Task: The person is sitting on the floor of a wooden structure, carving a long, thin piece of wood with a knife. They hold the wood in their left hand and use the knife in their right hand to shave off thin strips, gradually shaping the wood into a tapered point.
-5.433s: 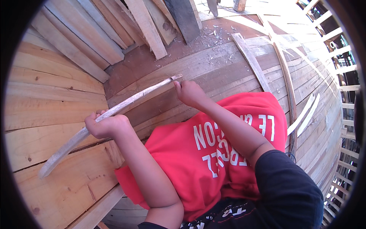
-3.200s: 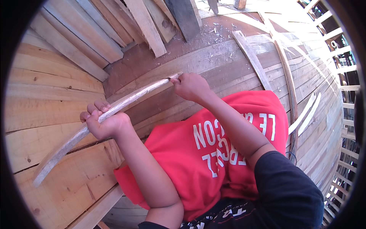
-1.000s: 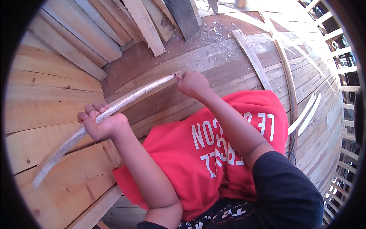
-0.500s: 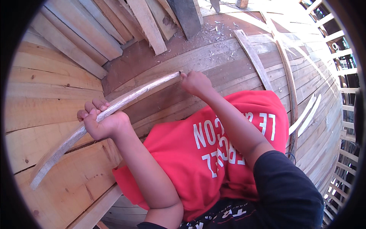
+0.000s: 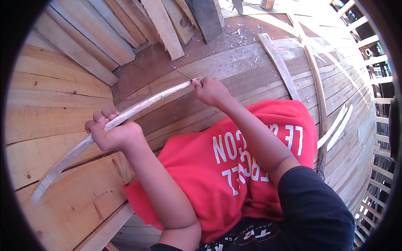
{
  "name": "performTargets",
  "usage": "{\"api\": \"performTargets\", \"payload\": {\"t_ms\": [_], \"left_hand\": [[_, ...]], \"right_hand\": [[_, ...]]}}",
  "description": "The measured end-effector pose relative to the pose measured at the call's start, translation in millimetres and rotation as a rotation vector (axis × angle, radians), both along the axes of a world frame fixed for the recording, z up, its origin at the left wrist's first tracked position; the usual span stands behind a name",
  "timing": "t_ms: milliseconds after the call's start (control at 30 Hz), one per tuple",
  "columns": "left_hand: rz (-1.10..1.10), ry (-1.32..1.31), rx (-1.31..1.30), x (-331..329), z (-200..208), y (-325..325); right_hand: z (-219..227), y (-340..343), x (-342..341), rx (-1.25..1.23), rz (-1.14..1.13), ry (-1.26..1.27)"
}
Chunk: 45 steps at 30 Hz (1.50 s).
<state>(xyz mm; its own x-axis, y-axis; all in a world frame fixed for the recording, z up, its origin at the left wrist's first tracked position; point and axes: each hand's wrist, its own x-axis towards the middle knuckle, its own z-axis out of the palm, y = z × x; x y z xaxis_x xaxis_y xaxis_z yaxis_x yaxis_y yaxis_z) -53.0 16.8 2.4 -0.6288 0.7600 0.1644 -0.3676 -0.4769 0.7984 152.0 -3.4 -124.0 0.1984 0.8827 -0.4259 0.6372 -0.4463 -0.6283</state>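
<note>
A long pale wooden strip (image 5: 146, 103) runs slantwise across the left half of the head view, its near end lower left. My left hand (image 5: 116, 133) is wrapped round it, with the thumb and fingertips over the top. At the strip's far end is my right hand (image 5: 212, 92), closed in a fist on a thin dark-bladed knife (image 5: 180, 72). The blade points away to the upper left, touching or just over the strip's tip; its handle is hidden in the fist. A red cloth (image 5: 184, 157) with white lettering covers my lap beneath both forearms.
Wooden boards (image 5: 88, 31) lean at the upper left beside a plank wall (image 5: 54, 121). Shavings (image 5: 238, 37) litter the slatted floor (image 5: 234, 75). Long battens (image 5: 278, 65) lie across it, and two pale strips (image 5: 339, 127) rest at the right near a slatted barrier (image 5: 379, 121).
The knife's blade has swung into view, pointing up and left past the strip's end. My right hand has shifted slightly left, and the strip has rolled a little in my left hand.
</note>
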Motion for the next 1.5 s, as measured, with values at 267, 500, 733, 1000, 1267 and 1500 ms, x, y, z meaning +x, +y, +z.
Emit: {"api": "performTargets", "payload": {"t_ms": [267, 500, 733, 1000, 1267, 1500], "left_hand": [[-0.042, -0.064, 0.076, 10.0, -2.0, -0.4], [-0.101, -0.091, 0.176, -8.6, 18.3, -6.4], [-0.117, -0.117, 0.247, -9.9, 29.0, -12.1], [-0.173, -0.042, 0.371, -39.2, 42.4, -29.2], [-0.156, -0.104, 0.351, -46.8, 33.7, -40.4], [-0.107, -0.108, 0.24, -48.5, 25.5, -41.4]], "right_hand": [[7.4, 7.0, 23.9, 0.123, -0.002, -0.118], [-15.5, 7.1, 115.9, 0.323, -0.316, -0.213], [-52.3, -31.0, 80.8, 0.4, -0.082, -0.236], [-46.7, -87.7, -12.1, 0.487, 0.641, -0.305], [-87.2, -74.9, 42.2, 0.357, 0.051, -0.651], [-83.3, -80.4, 22.2, 0.401, 0.582, -0.573]]}}
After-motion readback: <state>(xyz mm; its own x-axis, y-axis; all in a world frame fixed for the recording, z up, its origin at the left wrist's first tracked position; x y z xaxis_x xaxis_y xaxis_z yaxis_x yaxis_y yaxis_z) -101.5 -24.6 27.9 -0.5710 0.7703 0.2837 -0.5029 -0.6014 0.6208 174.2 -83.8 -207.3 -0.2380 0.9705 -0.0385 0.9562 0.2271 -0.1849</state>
